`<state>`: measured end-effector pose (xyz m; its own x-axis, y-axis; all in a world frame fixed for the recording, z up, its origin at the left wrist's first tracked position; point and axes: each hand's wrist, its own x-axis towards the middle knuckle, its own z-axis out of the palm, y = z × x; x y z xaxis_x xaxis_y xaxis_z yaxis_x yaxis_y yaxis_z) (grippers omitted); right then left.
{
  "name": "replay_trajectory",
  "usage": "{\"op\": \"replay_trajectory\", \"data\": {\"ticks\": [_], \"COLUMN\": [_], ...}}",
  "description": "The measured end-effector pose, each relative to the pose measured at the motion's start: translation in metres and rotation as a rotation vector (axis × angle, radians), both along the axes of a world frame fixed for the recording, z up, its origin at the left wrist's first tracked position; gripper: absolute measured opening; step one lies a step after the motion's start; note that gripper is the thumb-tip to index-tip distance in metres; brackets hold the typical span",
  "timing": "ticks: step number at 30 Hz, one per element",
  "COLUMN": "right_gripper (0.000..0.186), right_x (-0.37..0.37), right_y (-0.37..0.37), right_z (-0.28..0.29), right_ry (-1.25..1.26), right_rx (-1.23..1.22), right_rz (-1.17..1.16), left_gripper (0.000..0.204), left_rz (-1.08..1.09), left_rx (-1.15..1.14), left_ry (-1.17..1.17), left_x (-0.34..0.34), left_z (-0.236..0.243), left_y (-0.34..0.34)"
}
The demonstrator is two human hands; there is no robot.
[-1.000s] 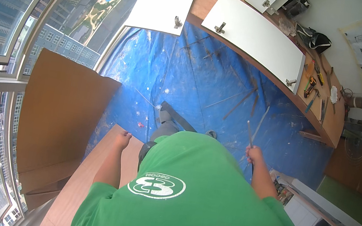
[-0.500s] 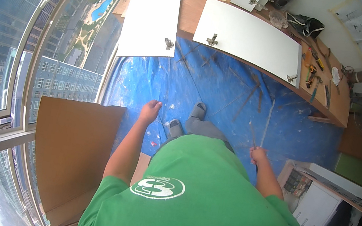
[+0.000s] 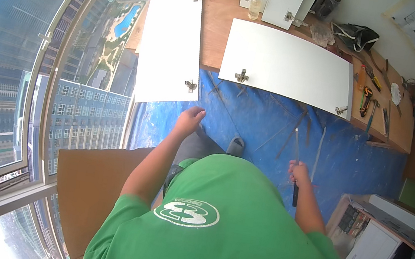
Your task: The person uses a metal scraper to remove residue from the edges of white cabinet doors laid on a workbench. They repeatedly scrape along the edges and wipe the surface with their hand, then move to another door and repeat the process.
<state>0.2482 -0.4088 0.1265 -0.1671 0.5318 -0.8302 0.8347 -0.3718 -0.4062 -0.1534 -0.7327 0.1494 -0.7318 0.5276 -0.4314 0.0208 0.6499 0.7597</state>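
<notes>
My right hand [image 3: 298, 172] is wrapped round a long slim tool [image 3: 297, 144] with a pale, narrow shaft pointing away from me and a dark handle end behind the fist; its exact kind is unclear. My left hand [image 3: 190, 120] has its fingers pressed together just below the near end of a white cabinet door [image 3: 172, 47]. Whatever those fingers may hold is hidden. Metal hinges [image 3: 190, 86] are fixed along that door's right edge. A second white cabinet door [image 3: 287, 63] lies crosswise on the wooden worktop [image 3: 216, 27], with hinges along its near edge.
On the worktop's right lie pliers [image 3: 372, 77], a utility knife [image 3: 366, 100] and a hammer [image 3: 373, 116]. A glass [image 3: 255, 7] stands near upright white panels. Blue sheeting [image 3: 269, 123] covers the floor. A brown board [image 3: 94, 182] leans by the windows; a white drawer cabinet [image 3: 370, 253] stands right.
I have moved closer to the worktop, so the doors appear nearer. My left hand has come up beside the left door's end. The tool in my right hand now points more straight ahead.
</notes>
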Motion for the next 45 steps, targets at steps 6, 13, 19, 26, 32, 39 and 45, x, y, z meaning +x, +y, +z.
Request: {"op": "replay_trajectory", "data": {"ticks": [6, 13, 19, 26, 32, 39, 45], "right_gripper": [0.022, 0.018, 0.019, 0.026, 0.028, 0.023, 0.017], "right_x": [0.004, 0.03, -0.011, -0.035, -0.046, -0.044, -0.036], "right_y": [-0.048, -0.186, -0.275, -0.316, -0.322, -0.324, -0.307], "right_z": [0.006, 0.039, 0.079, 0.08, 0.087, 0.089, 0.084], "right_ry": [-0.038, -0.407, -0.369, -0.375, -0.342, -0.404, -0.384], "right_rx": [0.01, -0.1, -0.173, -0.155, -0.104, -0.137, -0.157], "right_rz": [-0.177, -0.486, -0.656, -0.629, -0.717, -0.65, -0.665], "left_gripper": [0.039, 0.058, 0.057, 0.046, 0.046, 0.044, 0.053], "left_rz": [-0.181, -0.173, -0.382, -0.576, -0.568, -0.524, -0.58], "left_rx": [-0.061, -0.311, -0.256, -0.246, -0.16, -0.187, -0.173], "left_ry": [0.087, -0.003, 0.051, 0.07, -0.072, -0.085, -0.038], "left_x": [-0.081, -0.146, -0.154, -0.171, -0.176, -0.168, -0.167], "left_z": [-0.015, -0.076, -0.117, -0.154, -0.165, -0.146, -0.153], "left_y": [0.094, 0.149, 0.153, 0.155, 0.153, 0.157, 0.161]}}
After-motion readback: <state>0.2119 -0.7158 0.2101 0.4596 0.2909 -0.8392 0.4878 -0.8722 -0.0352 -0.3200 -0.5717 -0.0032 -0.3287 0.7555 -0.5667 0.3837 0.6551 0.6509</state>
